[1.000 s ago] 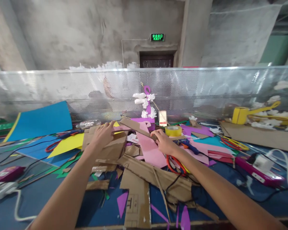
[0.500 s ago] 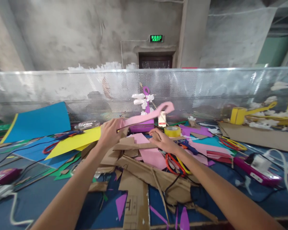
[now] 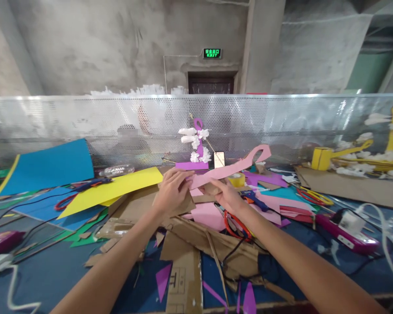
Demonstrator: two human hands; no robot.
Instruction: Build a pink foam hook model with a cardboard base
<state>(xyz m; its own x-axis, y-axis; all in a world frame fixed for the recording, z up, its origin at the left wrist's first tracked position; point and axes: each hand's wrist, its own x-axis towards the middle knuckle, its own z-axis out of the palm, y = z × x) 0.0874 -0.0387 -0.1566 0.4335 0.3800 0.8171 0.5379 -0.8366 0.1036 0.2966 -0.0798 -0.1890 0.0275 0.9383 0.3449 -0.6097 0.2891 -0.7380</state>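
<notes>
My left hand pinched the near end of the pink strip. My right hand gripped it just beside, fingers curled underneath. The strip was lifted clear of the cardboard pile, and its looped far end slanted up over the yellow tape roll. With both grips at 1 end, I judged the long free part could sag and crease at my fingers. It could also swing into the purple model close behind and topple it.
</notes>
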